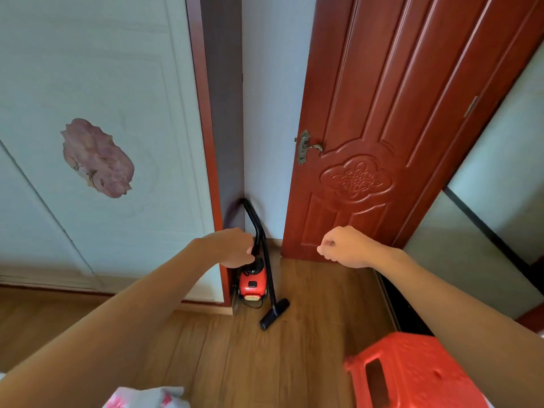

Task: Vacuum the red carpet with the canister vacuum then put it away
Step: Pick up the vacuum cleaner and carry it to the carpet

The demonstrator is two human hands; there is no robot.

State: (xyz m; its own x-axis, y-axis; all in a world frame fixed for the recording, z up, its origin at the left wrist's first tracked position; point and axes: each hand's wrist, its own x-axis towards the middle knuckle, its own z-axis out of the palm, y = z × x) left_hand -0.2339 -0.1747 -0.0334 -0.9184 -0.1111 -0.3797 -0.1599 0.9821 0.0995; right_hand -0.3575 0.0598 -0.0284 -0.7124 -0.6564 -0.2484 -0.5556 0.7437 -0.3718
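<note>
- The left hand (235,248) is stretched forward and down, back of the hand up, with its fingers curled right at the black wand (252,216). Whether this grip actually closes round the wand or only lies in front of it cannot be told.
- The left forearm runs bare from the lower left corner up to that hand.
- The right hand (344,247) is held out at about the same height, well apart from the wand. Its grip is clenched into a loose fist, knuckles up, with nothing in it.
- The canister vacuum (252,285), red with a black top, stands on the wooden floor (309,290) just below the left hand. It is tucked into the corner beside the white wall (265,113).
- The wand leans up against that corner, and its floor nozzle (275,313) rests on the floor just right of the canister.
- Left of the corner is a white wardrobe door (103,69) bearing a pink flower decal (97,159).
- To the right stands a carved red door (382,113) with a brass lever handle (309,147).
- A red plastic stool (412,378) sits under the right forearm, and a pink-and-white cloth (147,399) shows at the bottom edge.
</note>
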